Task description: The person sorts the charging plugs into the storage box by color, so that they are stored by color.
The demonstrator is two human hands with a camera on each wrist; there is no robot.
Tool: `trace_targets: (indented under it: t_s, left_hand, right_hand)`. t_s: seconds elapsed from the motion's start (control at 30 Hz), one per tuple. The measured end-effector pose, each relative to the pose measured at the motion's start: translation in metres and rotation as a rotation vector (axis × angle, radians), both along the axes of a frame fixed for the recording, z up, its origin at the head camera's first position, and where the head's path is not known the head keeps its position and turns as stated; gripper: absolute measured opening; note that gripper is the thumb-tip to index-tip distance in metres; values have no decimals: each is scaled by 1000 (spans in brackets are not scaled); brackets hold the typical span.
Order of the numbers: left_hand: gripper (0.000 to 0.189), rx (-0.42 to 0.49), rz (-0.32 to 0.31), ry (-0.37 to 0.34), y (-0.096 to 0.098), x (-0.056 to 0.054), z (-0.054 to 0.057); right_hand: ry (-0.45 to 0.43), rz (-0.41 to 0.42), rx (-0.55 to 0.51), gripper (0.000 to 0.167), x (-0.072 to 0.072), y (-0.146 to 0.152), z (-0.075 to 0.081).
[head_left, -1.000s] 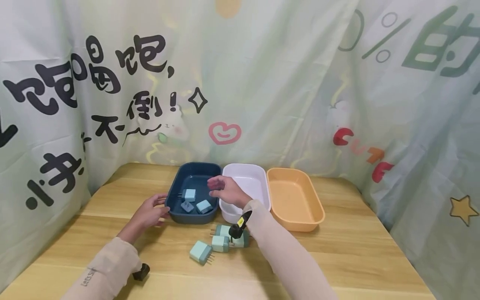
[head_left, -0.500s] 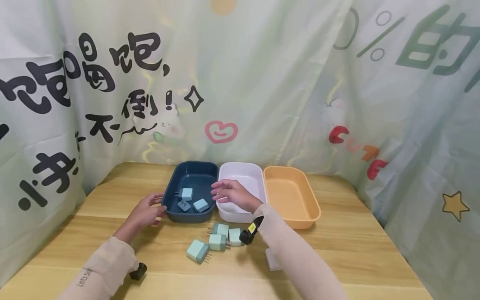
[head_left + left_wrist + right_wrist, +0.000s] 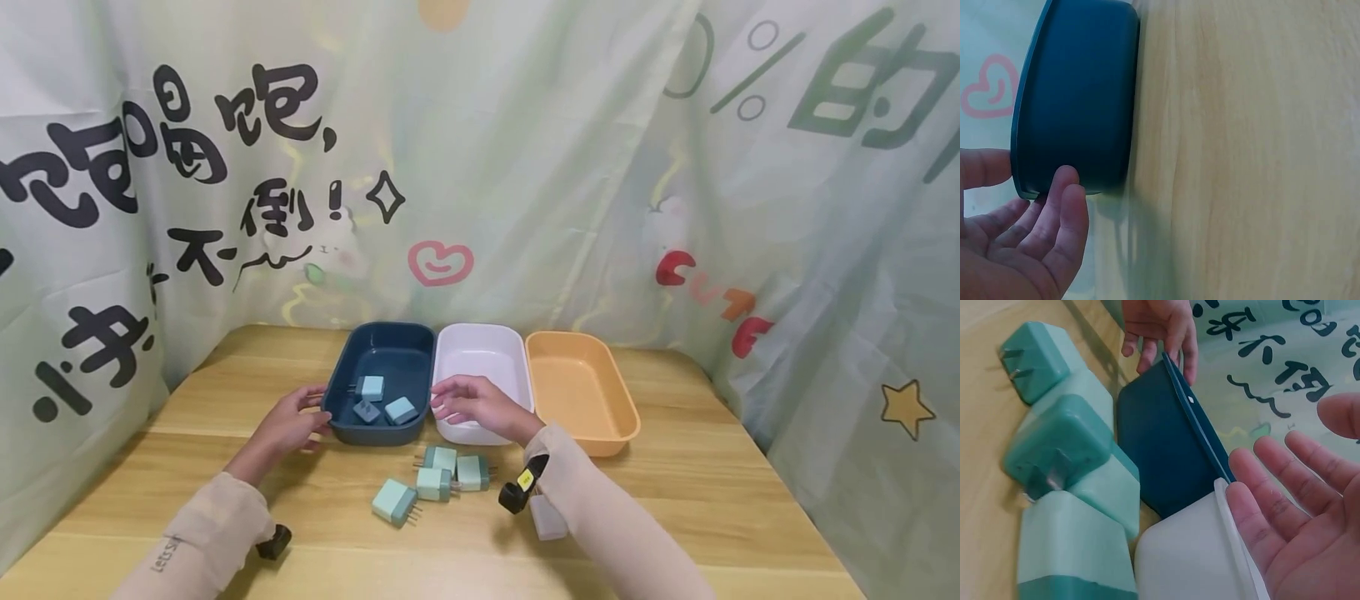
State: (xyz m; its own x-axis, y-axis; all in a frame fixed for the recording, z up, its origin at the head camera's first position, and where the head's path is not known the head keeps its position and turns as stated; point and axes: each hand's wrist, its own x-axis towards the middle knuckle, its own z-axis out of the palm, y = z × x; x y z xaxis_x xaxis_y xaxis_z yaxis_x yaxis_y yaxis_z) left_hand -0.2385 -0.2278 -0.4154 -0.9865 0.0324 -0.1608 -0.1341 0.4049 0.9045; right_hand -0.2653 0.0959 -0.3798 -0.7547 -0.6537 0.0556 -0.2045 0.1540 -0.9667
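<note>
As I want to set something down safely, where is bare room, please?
Bare: inside the orange tray, where visible; the table right of it; the front strip between left sleeve and right sleeve. Crowded: before the blue tray and white tray, where four teal plugs cluster, and by the right sleeve, where a pale block shows.

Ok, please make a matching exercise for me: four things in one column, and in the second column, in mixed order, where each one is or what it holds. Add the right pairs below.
Column one
1. left hand
2. right hand
3. blue tray
4. orange tray

Column two
a. holds three plugs
b. over the white tray
c. rightmost of the trays
d. at the blue tray's left side

Pairs: 1-d, 2-b, 3-a, 4-c
</note>
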Motion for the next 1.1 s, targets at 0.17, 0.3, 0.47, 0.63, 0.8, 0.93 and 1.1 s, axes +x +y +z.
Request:
trace_targets:
  t_s: [0.17,0.3,0.47,0.63,0.8,0.93,1.1]
  left_hand:
    - [54,5,5,-2,-1,1,0]
    - [55,4,7,-8,-1,1,-1]
    - [55,18,7,-8,-1,1,-1]
    - [55,27,12,-12,0,1,1]
    - [55,33,9,-13,-1,2,1]
    - [55,18,9,-17,-1,3,0]
    - [54,14,22,-25,0,1,-1]
  right_hand:
    - [15,41,3,36,10,4,-3]
    - [46,97,11,37,18,8,-9]
    - [138,154,69,33,22,11,-16]
    - [156,186,140,32,22,13,-23]
    - [154,220,224,34,25,10,-27]
    - [149,223,299,37,28,5,-28]
    - [193,200,351,41,30,3,-27]
